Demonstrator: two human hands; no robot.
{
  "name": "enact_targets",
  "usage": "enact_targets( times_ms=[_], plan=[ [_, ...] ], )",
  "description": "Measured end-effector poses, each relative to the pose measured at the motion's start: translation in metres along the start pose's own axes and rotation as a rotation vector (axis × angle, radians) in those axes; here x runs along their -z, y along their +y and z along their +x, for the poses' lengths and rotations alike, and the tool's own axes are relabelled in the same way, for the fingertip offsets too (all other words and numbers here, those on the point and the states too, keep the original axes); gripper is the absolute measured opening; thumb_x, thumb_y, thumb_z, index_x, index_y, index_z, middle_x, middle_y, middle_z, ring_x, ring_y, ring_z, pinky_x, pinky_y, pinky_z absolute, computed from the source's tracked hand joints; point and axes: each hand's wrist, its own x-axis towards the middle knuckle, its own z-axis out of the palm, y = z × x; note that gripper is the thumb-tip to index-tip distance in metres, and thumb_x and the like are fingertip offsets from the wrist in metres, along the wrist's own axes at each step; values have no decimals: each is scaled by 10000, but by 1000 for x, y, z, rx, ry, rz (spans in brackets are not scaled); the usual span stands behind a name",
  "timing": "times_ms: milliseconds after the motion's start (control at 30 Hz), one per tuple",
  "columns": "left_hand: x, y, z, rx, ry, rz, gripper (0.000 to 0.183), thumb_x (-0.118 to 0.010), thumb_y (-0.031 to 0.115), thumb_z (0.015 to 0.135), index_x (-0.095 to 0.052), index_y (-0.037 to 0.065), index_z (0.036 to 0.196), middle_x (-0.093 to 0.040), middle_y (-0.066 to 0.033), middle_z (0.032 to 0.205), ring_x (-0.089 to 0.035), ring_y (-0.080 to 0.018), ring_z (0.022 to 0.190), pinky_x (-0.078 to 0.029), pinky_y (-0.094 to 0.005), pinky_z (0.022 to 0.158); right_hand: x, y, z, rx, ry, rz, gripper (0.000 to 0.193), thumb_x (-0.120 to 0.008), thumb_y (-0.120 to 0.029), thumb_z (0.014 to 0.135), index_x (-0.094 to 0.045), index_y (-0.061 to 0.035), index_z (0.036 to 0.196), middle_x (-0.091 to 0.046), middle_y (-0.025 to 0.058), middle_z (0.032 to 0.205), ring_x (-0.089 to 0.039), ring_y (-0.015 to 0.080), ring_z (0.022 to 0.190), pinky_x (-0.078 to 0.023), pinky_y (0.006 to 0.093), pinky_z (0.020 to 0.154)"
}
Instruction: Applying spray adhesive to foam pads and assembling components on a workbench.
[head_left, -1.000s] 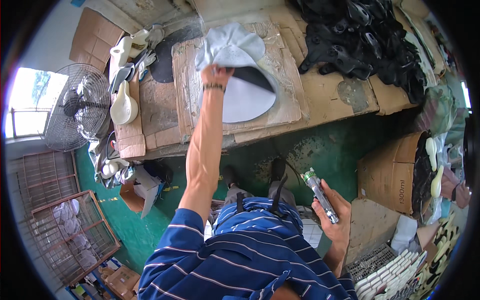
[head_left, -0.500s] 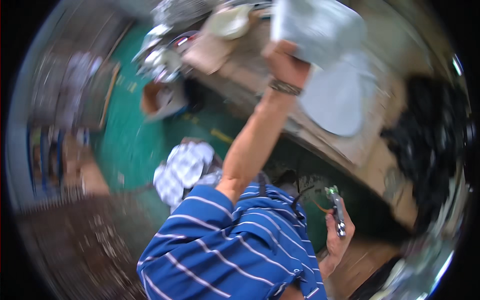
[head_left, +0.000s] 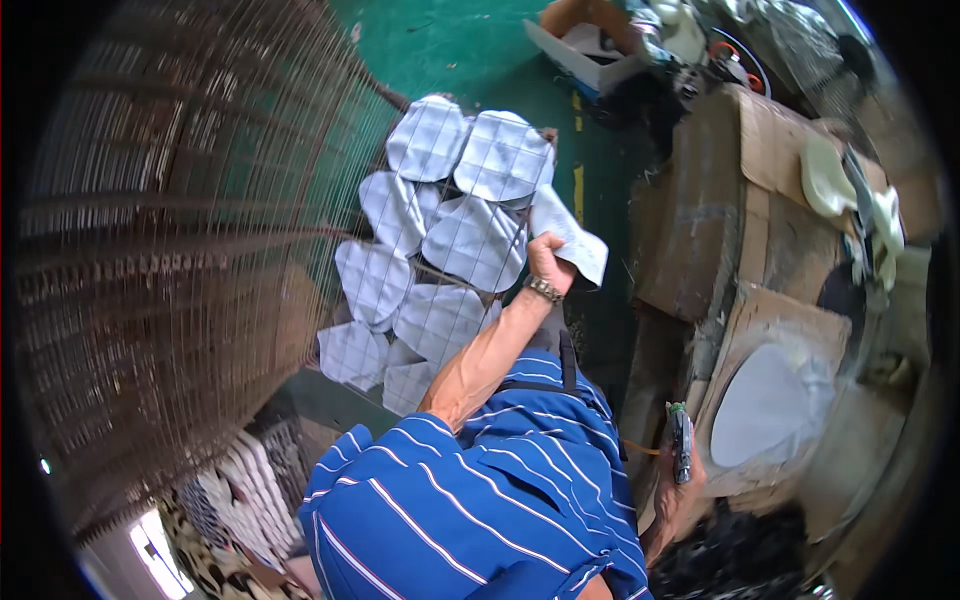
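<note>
I see the left hand (head_left: 550,264) with its fingers closed, pinching the lower-left edge of a white sheet (head_left: 582,246). From those fingers the sheet spreads upward and to the right; its long axis slants from a narrow upper-left end, above the knuckles, to a broader lower-right end. Lower and to the right of these fingers, I have the right hand (head_left: 690,475) closed on a slim tool (head_left: 682,440), though each finger's wrap is too small to tell. The tool stands nearly upright in my view, its greenish end pointing away from the body. Left of the left fingers, rows of white pieces (head_left: 475,245) show through thin wires, and beyond them rises a wire rack (head_left: 240,160). Right of the right fingers lies a pale oval piece (head_left: 755,405) on cardboard (head_left: 745,325); below them sits a black heap (head_left: 740,555).
</note>
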Motion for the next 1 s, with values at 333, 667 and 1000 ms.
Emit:
enact_targets(
  times_ms=[333,667,1000],
  plan=[
    [66,142,30,-427,394,-164,250,-617,110,643,-582,71,887,-618,-74,977,-645,-323,967,-550,-476,949,-74,-102,83,38,-311,-243,488,-712,-113,1003,-644,-28,1479,-733,63,1039,-627,137,896,-520,312,824],
    [108,198,50,-539,517,-258,217,-654,103,626,-525,128,798,-564,-46,946,-603,-273,944,-525,-436,928,-116,-147,91,5,-470,-374,548,-739,-140,991,-615,-40,1515,-759,102,1229,-665,161,1093,-512,325,981],
    [24,293,267,-440,309,-71,271,-652,127,678,-641,57,939,-687,-109,1028,-680,-344,1034,-552,-501,998,-159,-165,147,-107,-430,-304,557,-716,-59,943,-624,-13,1491,-758,168,1283,-689,207,1145,-504,342,1032]
  ],
)
